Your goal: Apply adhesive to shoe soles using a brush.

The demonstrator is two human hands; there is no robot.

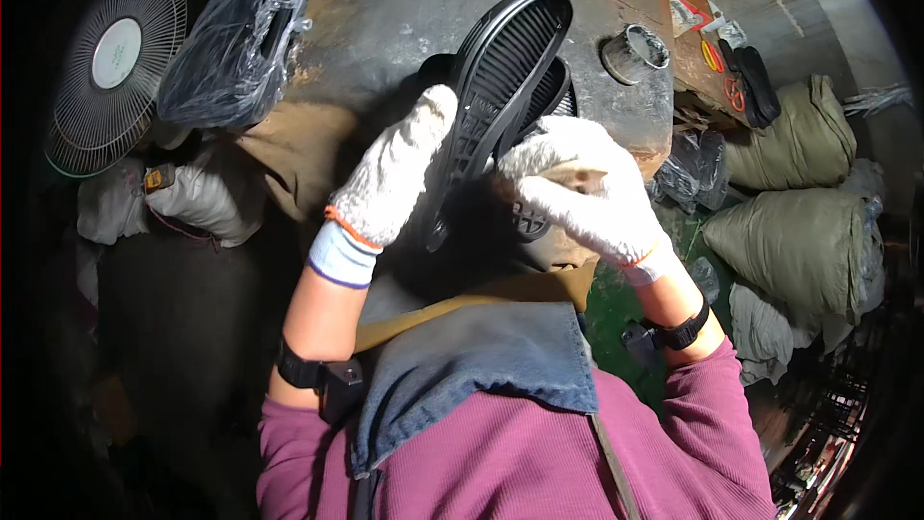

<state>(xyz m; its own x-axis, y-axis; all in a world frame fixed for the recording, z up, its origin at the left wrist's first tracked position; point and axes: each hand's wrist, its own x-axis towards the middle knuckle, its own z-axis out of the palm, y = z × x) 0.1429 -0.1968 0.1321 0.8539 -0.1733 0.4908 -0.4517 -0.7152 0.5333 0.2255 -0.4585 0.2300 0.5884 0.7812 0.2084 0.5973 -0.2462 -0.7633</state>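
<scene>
A black shoe sole (507, 53) is tilted up before me, its ribbed face showing. My left hand (395, 173), in a white knit glove, grips its left edge; the thumb shows and the other fingers are hidden. Behind that sole, more black soles (547, 101) lie partly covered. My right hand (592, 188), gloved alike, is closed just right of the sole's lower half. Between its thumb and fingers shows a slim tan piece (577, 176), mostly covered, whose kind I cannot make out.
Plastic-wrapped black bundles (241, 39) lie at the worktable's (380, 34) far left, beside a fan (117, 53). A smeared tin (635, 53) stands right of the soles. Scissors (733, 91) lie farther right, above stuffed green sacks (794, 246). A denim cloth (472, 351) covers my lap.
</scene>
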